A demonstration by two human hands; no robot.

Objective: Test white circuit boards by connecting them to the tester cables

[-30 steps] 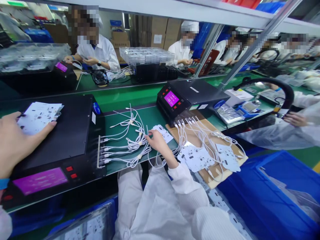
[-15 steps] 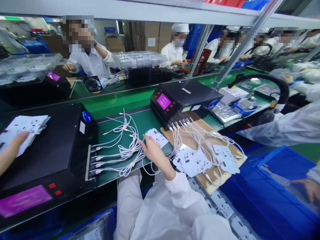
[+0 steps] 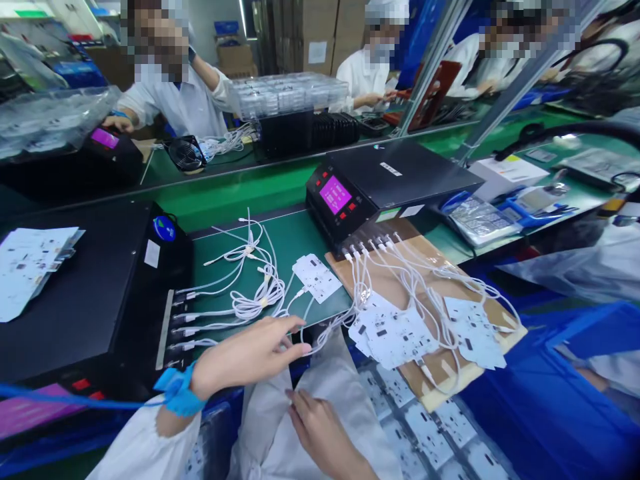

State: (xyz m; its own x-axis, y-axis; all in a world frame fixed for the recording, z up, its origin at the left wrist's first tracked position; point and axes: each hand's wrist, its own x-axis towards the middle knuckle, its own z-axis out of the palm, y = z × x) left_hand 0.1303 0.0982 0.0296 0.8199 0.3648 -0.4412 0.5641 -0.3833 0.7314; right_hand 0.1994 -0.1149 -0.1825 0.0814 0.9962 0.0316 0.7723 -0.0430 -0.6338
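My left hand [image 3: 255, 352], with a blue wrist strap [image 3: 180, 390], is over the front edge of the green mat [image 3: 215, 250]; its thumb and fingers are apart and nothing shows between them. Below it, my right hand [image 3: 323, 427] is over my lap, fingers curled together; whether they pinch anything is too small to tell. A single white circuit board [image 3: 316, 277] lies on the mat beside coiled white cables [image 3: 260, 297]. Some cables run into the left black box [image 3: 80, 267], which carries a stack of white boards [image 3: 35, 263].
A second black box [image 3: 390, 183] with a pink screen feeds cables onto cardboard [image 3: 430, 390] bearing board piles [image 3: 395, 333]. A blue bin [image 3: 520, 400] stands at right. Packed boards [image 3: 425, 427] lie below. People in white sit across the bench.
My left hand has left the board stack on the left box and moved right, to the mat's front edge. My right hand has drawn back from the single board to my lap.
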